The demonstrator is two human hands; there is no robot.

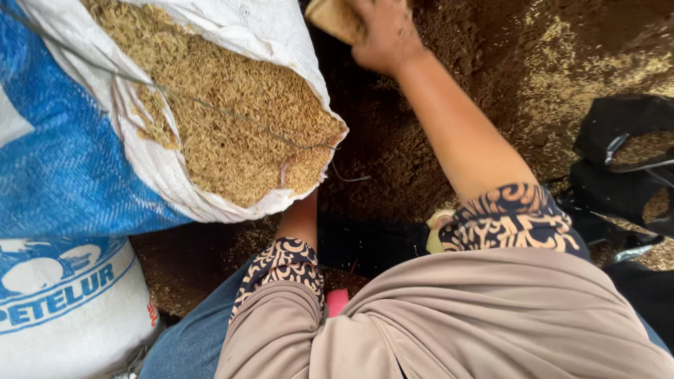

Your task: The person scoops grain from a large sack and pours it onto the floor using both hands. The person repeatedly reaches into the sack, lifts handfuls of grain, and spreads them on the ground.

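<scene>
Right hand (382, 31), top edge: clasps a tan scoop (335, 15) over dark soil (393, 140). Left forearm (300, 219) passes under open white-and-blue sack (63, 140) of husks (232, 119), hand hidden. Black bags (621, 151) at right edge.

**Woven plastic, dry husk, soft cloth**

The big sack (161, 168) shows a woven plastic weave, white inside with a faint sheen, blue and matt outside. Its fill, the rice husk (239, 119), looks dry, flaky and rough, a dull straw gold. A second white sack (63, 316) below has the same woven texture with blue print. The ground (393, 154) is dark, crumbly, matt soil dusted with husk. The right hand (382, 31) grips a tan scoop (335, 17), smooth-looking, material hard to tell. Black bags (621, 130) at the right are thin, glossy plastic film. The beige shawl (456, 316) is soft matt cloth; the patterned sleeves (512, 217) are printed fabric.
</scene>
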